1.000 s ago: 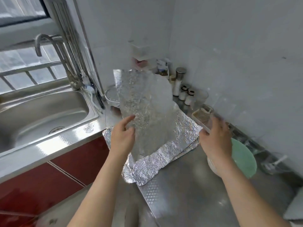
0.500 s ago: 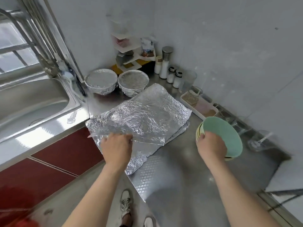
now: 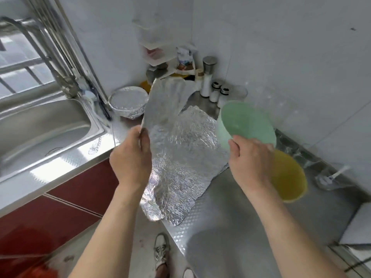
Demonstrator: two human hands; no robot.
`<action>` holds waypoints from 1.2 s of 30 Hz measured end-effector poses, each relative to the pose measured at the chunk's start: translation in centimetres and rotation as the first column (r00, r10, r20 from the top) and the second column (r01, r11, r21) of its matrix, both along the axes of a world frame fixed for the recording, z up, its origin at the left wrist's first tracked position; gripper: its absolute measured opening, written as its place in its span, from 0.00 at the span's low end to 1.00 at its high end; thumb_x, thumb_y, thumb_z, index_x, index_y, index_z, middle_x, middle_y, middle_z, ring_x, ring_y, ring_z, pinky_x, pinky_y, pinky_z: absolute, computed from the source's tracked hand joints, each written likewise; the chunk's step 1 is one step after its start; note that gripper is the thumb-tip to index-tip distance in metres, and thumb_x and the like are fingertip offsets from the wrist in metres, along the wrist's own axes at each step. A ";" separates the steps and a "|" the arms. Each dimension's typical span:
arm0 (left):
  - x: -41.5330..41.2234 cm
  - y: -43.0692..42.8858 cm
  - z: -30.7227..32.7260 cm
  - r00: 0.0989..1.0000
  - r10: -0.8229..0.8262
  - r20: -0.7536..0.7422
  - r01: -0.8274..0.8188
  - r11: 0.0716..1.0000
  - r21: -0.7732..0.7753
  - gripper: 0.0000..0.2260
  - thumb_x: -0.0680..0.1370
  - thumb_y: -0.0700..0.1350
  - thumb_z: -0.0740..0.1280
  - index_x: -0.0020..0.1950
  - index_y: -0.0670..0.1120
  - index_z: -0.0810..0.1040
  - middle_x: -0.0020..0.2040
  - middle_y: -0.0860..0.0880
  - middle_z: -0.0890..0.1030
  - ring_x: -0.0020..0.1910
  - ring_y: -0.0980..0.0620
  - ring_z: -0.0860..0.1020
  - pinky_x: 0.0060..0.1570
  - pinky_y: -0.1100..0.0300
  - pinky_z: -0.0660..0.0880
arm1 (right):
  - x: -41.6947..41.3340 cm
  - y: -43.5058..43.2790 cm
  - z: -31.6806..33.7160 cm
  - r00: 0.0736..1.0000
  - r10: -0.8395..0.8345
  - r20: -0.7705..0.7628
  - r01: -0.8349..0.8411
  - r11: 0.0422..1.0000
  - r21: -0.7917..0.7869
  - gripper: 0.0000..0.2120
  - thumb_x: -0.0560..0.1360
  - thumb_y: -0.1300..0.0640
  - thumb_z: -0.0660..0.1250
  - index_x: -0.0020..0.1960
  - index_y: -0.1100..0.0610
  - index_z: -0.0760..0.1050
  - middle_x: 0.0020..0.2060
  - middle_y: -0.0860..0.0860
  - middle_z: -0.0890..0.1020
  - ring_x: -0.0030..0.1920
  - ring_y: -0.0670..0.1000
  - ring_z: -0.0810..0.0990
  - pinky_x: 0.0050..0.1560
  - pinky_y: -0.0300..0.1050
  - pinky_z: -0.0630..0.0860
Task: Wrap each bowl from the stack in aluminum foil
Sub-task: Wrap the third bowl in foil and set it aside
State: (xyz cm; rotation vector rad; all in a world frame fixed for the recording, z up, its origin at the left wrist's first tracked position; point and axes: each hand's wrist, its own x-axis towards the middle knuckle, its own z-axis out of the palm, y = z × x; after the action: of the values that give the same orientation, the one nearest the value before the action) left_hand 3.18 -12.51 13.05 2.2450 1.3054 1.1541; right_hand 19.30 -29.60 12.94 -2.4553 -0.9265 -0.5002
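My left hand pinches the edge of a foil sheet and holds it raised and upright over the counter. More foil sheets lie flat beneath it. My right hand grips a green bowl by its rim, lifted and tilted toward me. A yellow bowl sits on the counter just behind that hand. One foil-wrapped bowl stands at the back near the sink; the raised sheet hides whatever is to its right.
A steel sink with a tap lies to the left. Spice jars and a corner shelf crowd the back wall. A clear container sits at the right. The counter's front edge runs diagonally below the foil.
My left hand lifted the top foil sheet off the pile into the air. My right hand raised the green bowl off the yellow one and swung it left toward the foil.
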 end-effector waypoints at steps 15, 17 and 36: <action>-0.9 0.5 0.5 0.938 -0.345 0.010 0.293 0.811 0.507 0.11 0.82 0.44 0.64 0.56 0.41 0.84 0.55 0.46 0.84 0.55 0.47 0.82 0.53 0.54 0.80 | -4.5 6.8 -12.7 0.889 0.354 -0.291 -0.441 0.831 -0.337 0.19 0.73 0.55 0.71 0.64 0.54 0.75 0.65 0.54 0.77 0.69 0.58 0.71 0.59 0.54 0.75; -0.4 0.0 -2.3 0.934 -0.349 -0.075 0.342 0.818 0.462 0.13 0.83 0.45 0.62 0.55 0.43 0.85 0.55 0.47 0.84 0.55 0.47 0.83 0.53 0.53 0.81 | -3.5 6.1 -11.3 0.899 0.313 -0.307 -0.347 0.936 -0.063 0.14 0.69 0.66 0.72 0.55 0.60 0.79 0.52 0.60 0.81 0.54 0.62 0.80 0.49 0.48 0.78; -3.4 -3.3 -11.3 0.987 -0.122 -0.108 0.046 0.845 -0.533 0.12 0.72 0.38 0.62 0.35 0.53 0.80 0.37 0.55 0.81 0.38 0.52 0.78 0.36 0.60 0.70 | 3.1 4.2 -9.3 -0.147 0.413 -0.899 0.588 0.767 0.256 0.07 0.77 0.69 0.64 0.47 0.58 0.73 0.33 0.53 0.79 0.28 0.48 0.79 0.25 0.39 0.76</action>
State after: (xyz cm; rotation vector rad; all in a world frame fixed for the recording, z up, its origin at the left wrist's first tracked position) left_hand -0.20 -15.82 1.77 1.9611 1.3547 0.5181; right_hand 22.41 -25.37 3.68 -1.3273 0.2615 0.9945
